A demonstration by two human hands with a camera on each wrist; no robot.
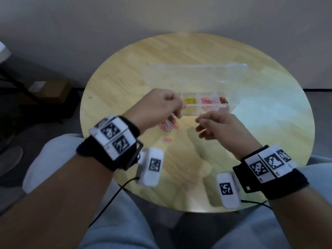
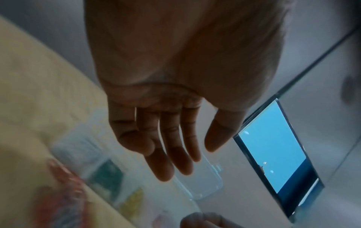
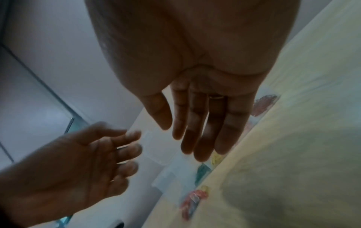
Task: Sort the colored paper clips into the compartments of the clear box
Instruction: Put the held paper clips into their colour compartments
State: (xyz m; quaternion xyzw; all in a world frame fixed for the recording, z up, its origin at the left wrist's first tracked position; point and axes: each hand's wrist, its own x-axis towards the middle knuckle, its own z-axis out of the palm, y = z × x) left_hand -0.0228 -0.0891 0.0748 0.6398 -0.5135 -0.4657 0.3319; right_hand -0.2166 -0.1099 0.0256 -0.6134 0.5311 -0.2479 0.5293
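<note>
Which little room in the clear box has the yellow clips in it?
The yellow clips sit in the compartment right beside the left hand. The pink clips are in the next one along, and the red clips in the one past that.

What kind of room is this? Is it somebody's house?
Hard to say, maybe an office corner or a spare room. There is a small round wooden table by a plain wall, a cardboard box on the floor, and a lit screen standing nearby.

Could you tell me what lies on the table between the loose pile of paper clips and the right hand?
Only bare wooden table separates the paper clip pile from the right hand, in the head view.
</note>
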